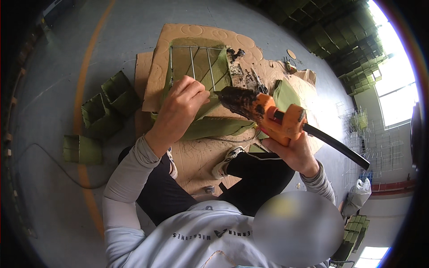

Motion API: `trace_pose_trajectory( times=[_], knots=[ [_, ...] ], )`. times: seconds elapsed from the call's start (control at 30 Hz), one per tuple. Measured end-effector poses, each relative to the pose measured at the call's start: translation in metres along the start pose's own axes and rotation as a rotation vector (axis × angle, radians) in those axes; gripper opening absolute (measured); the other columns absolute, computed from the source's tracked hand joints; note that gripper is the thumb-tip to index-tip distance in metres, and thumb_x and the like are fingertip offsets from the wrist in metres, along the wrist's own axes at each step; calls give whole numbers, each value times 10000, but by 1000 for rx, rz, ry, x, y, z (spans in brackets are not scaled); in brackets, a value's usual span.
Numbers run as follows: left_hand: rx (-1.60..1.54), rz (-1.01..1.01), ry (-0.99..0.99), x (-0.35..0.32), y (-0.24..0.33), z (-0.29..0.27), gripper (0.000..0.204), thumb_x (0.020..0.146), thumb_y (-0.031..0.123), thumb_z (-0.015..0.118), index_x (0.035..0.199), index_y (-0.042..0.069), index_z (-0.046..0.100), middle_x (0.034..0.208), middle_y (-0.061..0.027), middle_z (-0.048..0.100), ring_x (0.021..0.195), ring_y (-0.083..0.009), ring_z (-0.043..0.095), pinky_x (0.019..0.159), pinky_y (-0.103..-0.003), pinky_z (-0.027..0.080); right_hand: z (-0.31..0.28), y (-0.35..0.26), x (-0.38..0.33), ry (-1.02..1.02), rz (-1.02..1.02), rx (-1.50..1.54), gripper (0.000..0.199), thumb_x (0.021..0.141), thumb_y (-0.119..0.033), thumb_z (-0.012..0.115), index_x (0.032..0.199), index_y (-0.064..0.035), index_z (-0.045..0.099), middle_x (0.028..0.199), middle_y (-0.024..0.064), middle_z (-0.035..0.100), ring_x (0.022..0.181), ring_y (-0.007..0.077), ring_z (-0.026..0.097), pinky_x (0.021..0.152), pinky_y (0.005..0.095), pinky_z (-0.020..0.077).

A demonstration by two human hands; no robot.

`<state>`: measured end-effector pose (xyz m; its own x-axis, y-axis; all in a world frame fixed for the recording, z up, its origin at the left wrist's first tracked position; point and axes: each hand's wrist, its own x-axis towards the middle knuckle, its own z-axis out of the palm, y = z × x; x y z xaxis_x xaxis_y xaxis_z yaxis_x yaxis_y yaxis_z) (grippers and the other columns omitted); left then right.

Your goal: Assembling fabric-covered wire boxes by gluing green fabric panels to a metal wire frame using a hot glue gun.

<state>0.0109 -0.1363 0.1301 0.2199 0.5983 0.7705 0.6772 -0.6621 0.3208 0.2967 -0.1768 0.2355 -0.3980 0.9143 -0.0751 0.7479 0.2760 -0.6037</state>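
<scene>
My right hand (pixel 296 154) grips an orange glue gun (pixel 288 125), its front smeared black, with a long black glue stick (pixel 335 145) out of its back. The nozzle points left, close to the fingers of my left hand (pixel 182 100). Those fingers are pinched on the edge of olive-green fabric (pixel 219 67). A metal wire frame (pixel 192 60) lies over this fabric, its bars running away from me. The fabric's near part hangs down in a green fold (pixel 210 128) below my left hand. Exactly where the nozzle touches is hard to make out.
Brown cardboard (pixel 178 33) with black smears lies under the work. Scissors (pixel 260 85) and another green piece (pixel 286 94) are beyond the glue gun. Green fabric boxes (pixel 119 91) stand on the floor at left, near a cable (pixel 53 163). Wire grids (pixel 380 147) lean at right.
</scene>
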Motion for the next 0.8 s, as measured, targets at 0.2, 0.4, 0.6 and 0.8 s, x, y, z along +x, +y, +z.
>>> trace_pose_trajectory(
  times=[0.2, 0.4, 0.6, 0.8],
  knots=[
    [110, 40, 52, 4, 4, -18, 298, 678, 59, 820, 940, 12, 686, 934, -48, 628, 940, -246, 588, 820, -379, 490, 7, 13, 4, -4, -45, 146, 407, 864, -230, 783, 1180, -12, 648, 1051, 100, 697, 922, 180, 664, 816, 322, 530],
    [264, -52, 38, -5, -2, -43, 388, 662, 256, 847, 940, 31, 698, 944, -47, 631, 970, -262, 578, 852, -398, 477, 5, 22, 10, 132, -72, 721, 603, 842, -31, 638, 1402, 28, 422, 1290, 182, 607, 964, 213, 643, 840, 314, 523],
    [113, -201, 54, -15, -5, -45, 377, 665, 155, 859, 967, 10, 687, 983, -77, 642, 982, -274, 589, 834, -395, 510, 6, 68, 42, 259, 72, 996, 480, 919, -145, 660, 1352, -22, 496, 1264, 137, 637, 1056, 204, 644, 850, 322, 514],
    [12, -264, 195, -6, -23, -27, 208, 760, 26, 797, 940, 21, 693, 974, -85, 664, 959, -277, 616, 811, -367, 516, 75, 178, 147, 277, 331, 1282, 327, 959, -348, 670, 1177, -114, 604, 1008, 34, 689, 803, 147, 632, 681, 304, 530]
  ],
)
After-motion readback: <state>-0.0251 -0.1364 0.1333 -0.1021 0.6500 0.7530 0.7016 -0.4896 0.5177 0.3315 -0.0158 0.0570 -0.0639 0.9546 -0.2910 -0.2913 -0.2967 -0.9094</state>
